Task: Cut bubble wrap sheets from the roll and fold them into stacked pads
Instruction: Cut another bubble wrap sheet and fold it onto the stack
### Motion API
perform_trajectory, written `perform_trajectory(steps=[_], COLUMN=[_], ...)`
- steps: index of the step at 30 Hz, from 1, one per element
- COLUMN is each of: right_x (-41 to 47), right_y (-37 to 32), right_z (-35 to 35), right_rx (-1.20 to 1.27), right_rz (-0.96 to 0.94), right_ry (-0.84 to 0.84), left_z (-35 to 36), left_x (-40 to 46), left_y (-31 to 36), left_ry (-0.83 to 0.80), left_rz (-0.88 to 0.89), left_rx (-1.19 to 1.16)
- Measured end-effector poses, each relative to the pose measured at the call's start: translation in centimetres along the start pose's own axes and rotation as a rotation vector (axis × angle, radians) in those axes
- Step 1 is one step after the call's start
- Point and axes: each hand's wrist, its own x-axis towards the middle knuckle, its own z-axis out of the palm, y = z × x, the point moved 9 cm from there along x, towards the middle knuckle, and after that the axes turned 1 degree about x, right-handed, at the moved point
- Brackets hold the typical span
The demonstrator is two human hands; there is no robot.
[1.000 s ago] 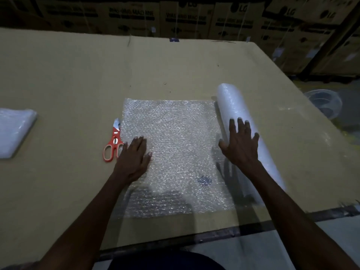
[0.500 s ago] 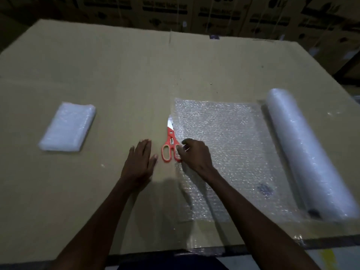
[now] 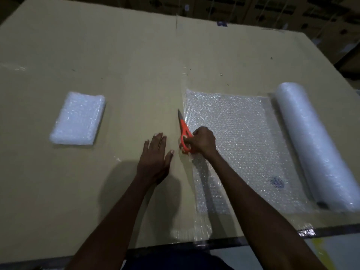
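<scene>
While gripping scissors (image 3: 183, 133) in right hand (image 3: 202, 142), left hand (image 3: 155, 160) flat: risks crooked cut through unpinned sheet (image 3: 239, 137).

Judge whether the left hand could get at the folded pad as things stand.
Probably yes: the left hand lies open on the table, holding nothing, and only bare surface shows between it and the pad.
</scene>
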Motion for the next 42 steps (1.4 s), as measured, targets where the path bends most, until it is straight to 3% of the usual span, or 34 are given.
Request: perform_trajectory(steps=[3, 11, 18, 26, 35, 42], right_x=[-1.2, -7.6, -12.6, -19.0, -26.1, -29.6], right_y=[2.1, 7.8, 13.6, 21.3, 27.3, 30.7], right_z=[-1.0, -5.4, -7.1, -8.4, -8.5, -7.0], right_rx=[0.656, 1.522, 1.264, 1.256, 1.092, 1.008], right_rz=[0.168, 0.252, 0.135, 0.139, 0.184, 0.267], right_ry=[-0.162, -0.272, -0.206, -0.120, -0.079, -0.162], left_z=[0.3, 0.1, 0.4, 1.7, 3.9, 4.4], left_x=[0.2, 0.0, -2.1, -4.8, -4.8, -5.1], left_y=[-0.4, 1.1, 8.2, 16.0, 18.6, 19.0], left_ry=[-0.027, -0.078, -0.092, -0.178, -0.233, -0.231], left_rz=[-0.030, -0.129, -0.069, 0.071, 0.148, 0.149], left_rx=[-0.029, -0.049, -0.021, -0.027, -0.040, -0.063])
